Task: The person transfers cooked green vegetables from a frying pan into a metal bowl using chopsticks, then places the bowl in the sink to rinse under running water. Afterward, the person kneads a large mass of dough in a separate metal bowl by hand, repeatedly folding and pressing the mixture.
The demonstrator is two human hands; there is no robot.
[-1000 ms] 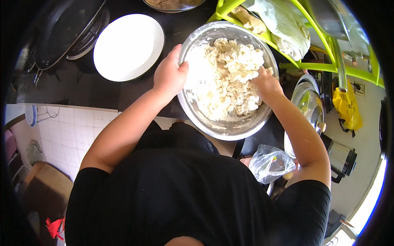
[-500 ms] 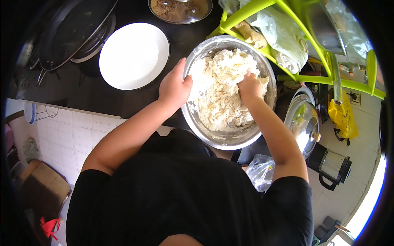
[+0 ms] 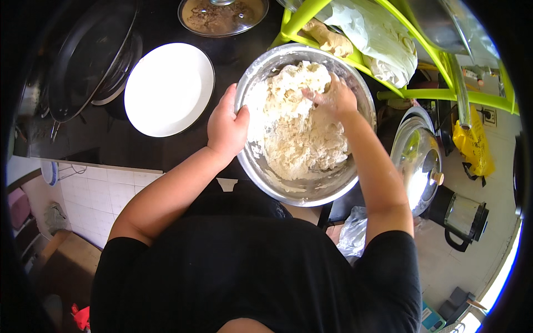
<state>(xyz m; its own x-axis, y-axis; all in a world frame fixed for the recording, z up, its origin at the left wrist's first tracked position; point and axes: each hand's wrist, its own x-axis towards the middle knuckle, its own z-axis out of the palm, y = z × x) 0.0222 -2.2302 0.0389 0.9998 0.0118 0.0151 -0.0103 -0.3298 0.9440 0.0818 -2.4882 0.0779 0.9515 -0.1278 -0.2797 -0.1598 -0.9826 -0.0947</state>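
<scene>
A large steel mixing bowl (image 3: 363, 91) holds a rough, shaggy mass of pale dough (image 3: 302, 133) with loose flour about it. At the bowl's left rim, my left hand (image 3: 226, 125) grips the edge, thumb on the inner side and fingers hidden outside. My right hand (image 3: 338, 100) is inside the bowl against the upper right of the dough. Its thumb and fingers are spread apart, with the fingertips touching the dough and whitish residue on the skin.
A white plate (image 3: 169, 89) lies left of the bowl, near a black pan (image 3: 91, 61). A glass-lidded pan (image 3: 222, 19) stands behind. Close at the right are a green rack (image 3: 427, 94), a ginger root (image 3: 327, 39), a glass lid (image 3: 416, 158) and a blender jug (image 3: 466, 216).
My right hand has shifted up toward the far right of the dough, and its fingers have spread from a closed press. My left hand still grips the rim.
</scene>
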